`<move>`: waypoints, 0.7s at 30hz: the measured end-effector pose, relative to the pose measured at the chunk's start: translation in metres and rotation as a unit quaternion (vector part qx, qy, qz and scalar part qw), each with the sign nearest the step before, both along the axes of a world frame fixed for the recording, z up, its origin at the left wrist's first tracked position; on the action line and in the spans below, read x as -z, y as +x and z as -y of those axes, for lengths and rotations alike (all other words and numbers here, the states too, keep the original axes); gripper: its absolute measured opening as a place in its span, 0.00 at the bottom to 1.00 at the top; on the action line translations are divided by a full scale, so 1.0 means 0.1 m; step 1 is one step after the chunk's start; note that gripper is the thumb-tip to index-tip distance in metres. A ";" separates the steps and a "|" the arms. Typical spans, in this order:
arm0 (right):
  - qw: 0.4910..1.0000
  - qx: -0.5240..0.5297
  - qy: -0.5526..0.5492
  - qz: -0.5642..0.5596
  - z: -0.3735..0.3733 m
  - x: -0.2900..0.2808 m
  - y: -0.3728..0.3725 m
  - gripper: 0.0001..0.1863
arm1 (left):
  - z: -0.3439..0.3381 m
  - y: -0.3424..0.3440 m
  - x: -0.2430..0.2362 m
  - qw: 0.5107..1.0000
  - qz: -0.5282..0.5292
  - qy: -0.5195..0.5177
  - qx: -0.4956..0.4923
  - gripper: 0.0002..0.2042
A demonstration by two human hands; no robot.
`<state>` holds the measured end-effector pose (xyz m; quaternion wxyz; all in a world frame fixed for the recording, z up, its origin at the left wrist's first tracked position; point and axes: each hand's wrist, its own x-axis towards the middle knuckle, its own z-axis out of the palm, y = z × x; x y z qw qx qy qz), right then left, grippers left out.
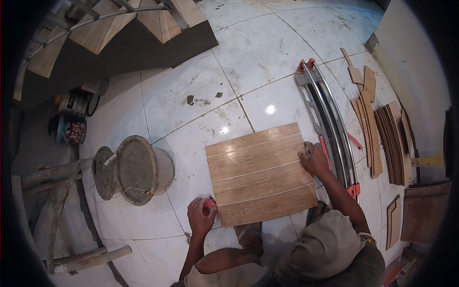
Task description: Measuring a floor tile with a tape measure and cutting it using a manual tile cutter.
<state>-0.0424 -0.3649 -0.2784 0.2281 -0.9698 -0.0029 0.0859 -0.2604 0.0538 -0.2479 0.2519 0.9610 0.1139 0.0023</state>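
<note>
A wood-look tile (260,174) with pale lengthwise lines lies in front of me, above my feet. At its left edge, near the lower corner, my left hand (201,215) is closed around a small red and black tape measure (209,205). My right hand (314,160) is at the tile's right edge, its fingers bent together around a small greyish thing (307,149) too small to name. No drawn-out tape can be made out across the tile.
A manual tile cutter (330,119) with twin rails stands just right of my right hand. Beyond it lie cut tile strips (366,129) and a row of stacked tiles (389,143). Buckets (143,170) stand at left, near wooden poles (91,258). Stairs (119,52) rise at upper left.
</note>
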 end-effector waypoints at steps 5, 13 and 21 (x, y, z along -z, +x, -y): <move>0.988 0.049 0.075 -0.128 -0.01 -0.06 -0.04 0.33 | -0.13 -0.06 0.17 0.993 -0.076 -0.080 0.033 0.37; 0.985 0.071 0.114 -0.109 -0.07 0.04 -0.24 0.42 | -0.31 -0.05 0.31 0.930 -0.203 -0.262 -0.158 0.36; 0.987 0.076 0.018 -0.139 -0.06 -0.08 -0.22 0.40 | -0.61 -0.14 0.33 0.889 -0.189 -0.345 -0.233 0.26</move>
